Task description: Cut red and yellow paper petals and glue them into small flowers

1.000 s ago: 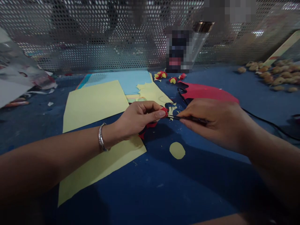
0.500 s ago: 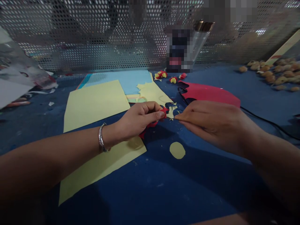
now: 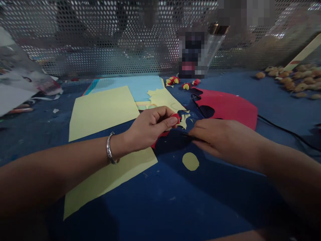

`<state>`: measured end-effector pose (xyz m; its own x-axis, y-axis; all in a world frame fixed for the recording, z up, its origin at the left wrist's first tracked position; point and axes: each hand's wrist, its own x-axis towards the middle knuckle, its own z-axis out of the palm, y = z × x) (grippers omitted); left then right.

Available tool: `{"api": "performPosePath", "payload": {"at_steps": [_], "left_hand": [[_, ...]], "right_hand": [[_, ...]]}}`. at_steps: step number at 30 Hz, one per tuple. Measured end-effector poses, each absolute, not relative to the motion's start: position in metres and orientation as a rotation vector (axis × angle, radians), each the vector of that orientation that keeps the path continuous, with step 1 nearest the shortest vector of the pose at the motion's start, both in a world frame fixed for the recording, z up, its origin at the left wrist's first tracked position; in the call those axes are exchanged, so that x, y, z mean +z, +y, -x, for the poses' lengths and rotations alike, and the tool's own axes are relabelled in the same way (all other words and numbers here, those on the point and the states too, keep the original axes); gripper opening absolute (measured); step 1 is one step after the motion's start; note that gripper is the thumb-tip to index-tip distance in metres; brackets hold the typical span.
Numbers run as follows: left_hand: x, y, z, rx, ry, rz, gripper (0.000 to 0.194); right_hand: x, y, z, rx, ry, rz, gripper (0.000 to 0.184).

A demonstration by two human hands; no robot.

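Observation:
My left hand (image 3: 152, 127) pinches a small rolled piece of red paper (image 3: 176, 118) between thumb and forefinger. More red paper shows just under that hand, mostly covered by it. To the right, my right hand (image 3: 215, 137) is closed round dark tweezers (image 3: 186, 134), whose tips point left, apart from the red paper and a little below it. A yellow paper disc (image 3: 190, 161) lies flat on the blue table in front of both hands. Between the hands, slightly behind, are yellow paper scraps (image 3: 184, 120).
Yellow sheets (image 3: 100, 112) and a light blue sheet (image 3: 125, 87) lie at left. Small red-and-yellow paper pieces (image 3: 186, 86) rest at the back. A red sheet (image 3: 230, 105) and a black cord (image 3: 283, 125) lie at right. Peanuts (image 3: 288, 82) are piled beyond, before a perforated metal screen (image 3: 100, 43).
My right hand has drawn the tweezers away from the red paper and lowered them slightly toward me. My left hand stays nearly in place, still pinching the paper.

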<state>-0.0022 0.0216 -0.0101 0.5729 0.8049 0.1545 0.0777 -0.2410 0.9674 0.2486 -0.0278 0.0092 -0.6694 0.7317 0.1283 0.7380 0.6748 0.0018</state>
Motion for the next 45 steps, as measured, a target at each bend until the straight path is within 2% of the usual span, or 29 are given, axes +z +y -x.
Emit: {"api": "performPosePath", "payload": {"at_steps": [3, 6, 12, 24, 30, 45], "left_hand": [[-0.009, 0.02, 0.002, 0.834, 0.737, -1.713, 0.026], [-0.008, 0.017, 0.0, 0.867, 0.745, -1.803, 0.025], [-0.004, 0.008, -0.001, 1.002, 0.725, -1.989, 0.017], [-0.004, 0.001, 0.001, 1.106, 0.68, -2.003, 0.016], [-0.008, -0.002, 0.002, 1.044, 0.653, -1.975, 0.037], [-0.005, 0.005, 0.0, 0.878, 0.587, -1.792, 0.036]], "right_hand": [[0.013, -0.028, -0.247, -0.021, -2.778, 1.19, 0.021], [0.019, -0.031, -0.243, 0.104, -2.496, 1.229, 0.025], [0.024, -0.038, -0.229, 0.4, -2.194, 1.266, 0.018], [0.021, -0.041, -0.212, 0.538, -2.038, 1.173, 0.014], [0.019, -0.038, -0.21, 0.615, -2.004, 1.172, 0.021], [0.016, -0.034, -0.213, 0.754, -1.959, 1.246, 0.019]]}}
